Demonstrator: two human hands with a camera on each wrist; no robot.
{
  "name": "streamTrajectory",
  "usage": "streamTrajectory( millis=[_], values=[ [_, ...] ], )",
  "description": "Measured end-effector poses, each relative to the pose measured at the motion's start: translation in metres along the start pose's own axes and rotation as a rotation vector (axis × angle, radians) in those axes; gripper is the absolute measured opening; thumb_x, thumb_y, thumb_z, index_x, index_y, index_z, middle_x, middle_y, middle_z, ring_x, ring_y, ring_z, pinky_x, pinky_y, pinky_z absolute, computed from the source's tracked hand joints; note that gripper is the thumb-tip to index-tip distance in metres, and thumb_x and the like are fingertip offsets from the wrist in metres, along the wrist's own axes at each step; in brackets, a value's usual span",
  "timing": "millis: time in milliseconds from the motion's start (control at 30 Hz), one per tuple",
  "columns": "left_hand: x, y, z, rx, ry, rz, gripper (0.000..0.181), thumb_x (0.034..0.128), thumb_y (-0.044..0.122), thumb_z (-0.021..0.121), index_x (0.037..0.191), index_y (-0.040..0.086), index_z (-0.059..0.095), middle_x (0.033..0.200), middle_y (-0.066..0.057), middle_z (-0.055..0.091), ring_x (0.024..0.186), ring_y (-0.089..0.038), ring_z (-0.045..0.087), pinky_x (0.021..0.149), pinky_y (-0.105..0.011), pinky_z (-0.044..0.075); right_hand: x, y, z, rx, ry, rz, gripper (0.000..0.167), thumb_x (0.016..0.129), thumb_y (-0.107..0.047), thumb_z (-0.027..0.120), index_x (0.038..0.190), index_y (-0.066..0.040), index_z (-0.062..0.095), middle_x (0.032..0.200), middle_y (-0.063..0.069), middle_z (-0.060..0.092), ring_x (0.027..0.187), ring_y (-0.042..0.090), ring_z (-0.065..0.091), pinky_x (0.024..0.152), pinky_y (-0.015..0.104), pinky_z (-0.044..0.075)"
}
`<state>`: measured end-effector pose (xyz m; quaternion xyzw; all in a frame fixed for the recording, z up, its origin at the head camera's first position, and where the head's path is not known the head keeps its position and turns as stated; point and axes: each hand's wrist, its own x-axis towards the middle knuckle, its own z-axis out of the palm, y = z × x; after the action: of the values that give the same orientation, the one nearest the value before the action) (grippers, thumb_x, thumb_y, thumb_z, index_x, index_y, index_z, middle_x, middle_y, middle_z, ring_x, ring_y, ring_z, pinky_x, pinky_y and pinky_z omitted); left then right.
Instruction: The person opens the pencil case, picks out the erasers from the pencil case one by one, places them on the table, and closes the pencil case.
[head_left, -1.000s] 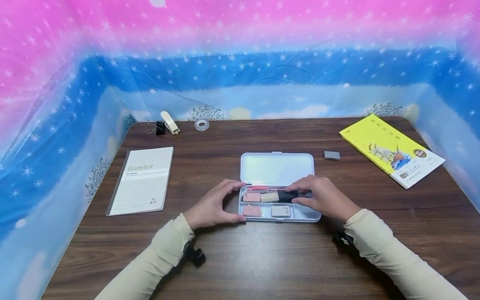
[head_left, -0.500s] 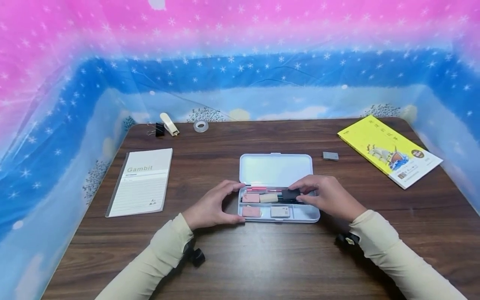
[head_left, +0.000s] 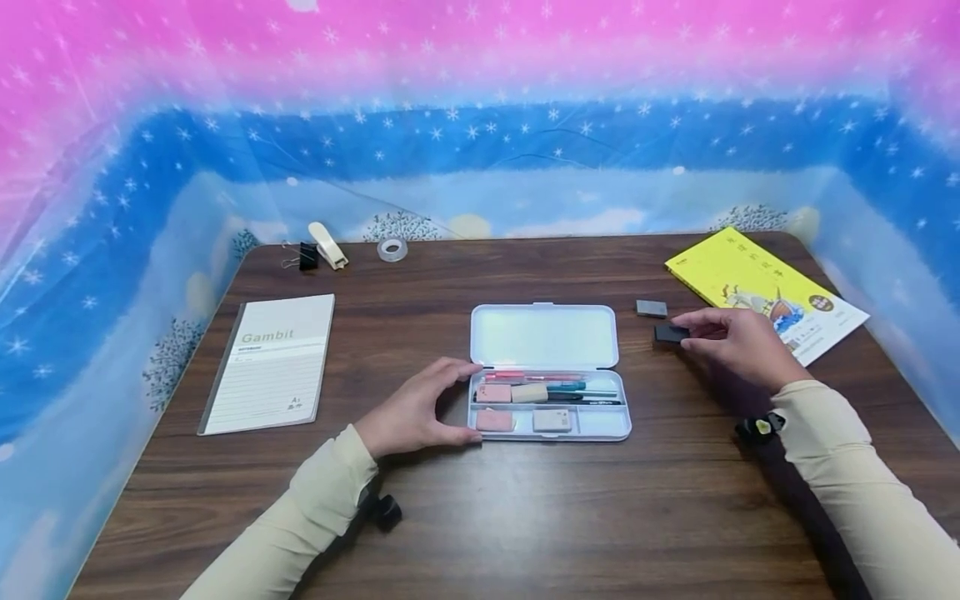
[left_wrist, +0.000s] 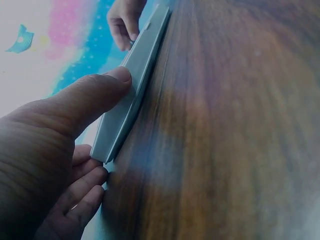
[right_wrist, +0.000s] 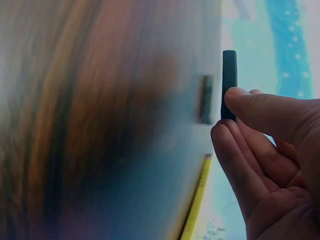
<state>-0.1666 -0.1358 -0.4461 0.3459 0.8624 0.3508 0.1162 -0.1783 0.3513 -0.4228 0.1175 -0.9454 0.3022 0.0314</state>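
Note:
An open white pencil case [head_left: 551, 367] lies at the middle of the table, lid folded back. My left hand [head_left: 408, 408] grips its left end, thumb [left_wrist: 107, 87] on the front wall and fingers round behind. Pens and pencils [head_left: 592, 396], two pink erasers [head_left: 494, 420], a beige eraser [head_left: 530, 392] and a white eraser [head_left: 552, 420] lie inside. To the right of the case, my right hand [head_left: 738, 342] pinches a black eraser [right_wrist: 229, 82] between thumb and fingers. It is held above the table, just in front of a grey eraser [head_left: 652, 309].
A yellow book [head_left: 720, 258] lies at the right, partly behind the right hand. A notebook [head_left: 270, 367] is at the left. Along the back left are a black binder clip [head_left: 308, 257], a cream stapler-like tool [head_left: 328, 247] and a tape roll [head_left: 392, 249].
My right hand has lifted the black eraser out of the pencil case and carried it right, towards the grey eraser. Pens beneath now show. My left hand keeps its hold on the case.

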Motion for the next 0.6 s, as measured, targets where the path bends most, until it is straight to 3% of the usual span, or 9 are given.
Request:
streamTrajectory(
  millis=[167, 367, 600],
  values=[
    [-0.001, -0.001, 0.001, -0.009, -0.002, 0.002, 0.087, 0.0845, 0.035, 0.091, 0.157, 0.011, 0.049, 0.152, -0.01, 0.051, 0.14, -0.026, 0.05, 0.118, -0.051, 0.04, 0.009, 0.011, 0.007, -0.003, -0.039, 0.016, 0.029, 0.096, -0.005, 0.078, 0.125, -0.006, 0.077, 0.106, 0.016, 0.077, 0.088, 0.025, 0.07, 0.065, 0.024, 0.053],
    [-0.001, -0.001, 0.001, -0.017, 0.002, 0.005, 0.086, 0.0843, 0.034, 0.091, 0.157, 0.011, 0.05, 0.152, -0.01, 0.052, 0.14, -0.026, 0.05, 0.117, -0.051, 0.04, 0.017, 0.009, 0.016, 0.008, -0.047, 0.009, 0.027, 0.096, -0.006, 0.078, 0.123, -0.006, 0.078, 0.11, 0.017, 0.076, 0.093, 0.027, 0.071, 0.073, 0.02, 0.055],
    [0.0, -0.001, 0.0, -0.013, 0.005, 0.006, 0.086, 0.0844, 0.033, 0.091, 0.157, 0.011, 0.05, 0.152, -0.01, 0.051, 0.141, -0.027, 0.049, 0.118, -0.051, 0.04, 0.017, 0.004, 0.016, -0.002, -0.061, 0.05, 0.03, 0.097, -0.007, 0.077, 0.126, -0.006, 0.076, 0.115, 0.018, 0.075, 0.097, 0.029, 0.071, 0.079, 0.032, 0.059]
  ],
)
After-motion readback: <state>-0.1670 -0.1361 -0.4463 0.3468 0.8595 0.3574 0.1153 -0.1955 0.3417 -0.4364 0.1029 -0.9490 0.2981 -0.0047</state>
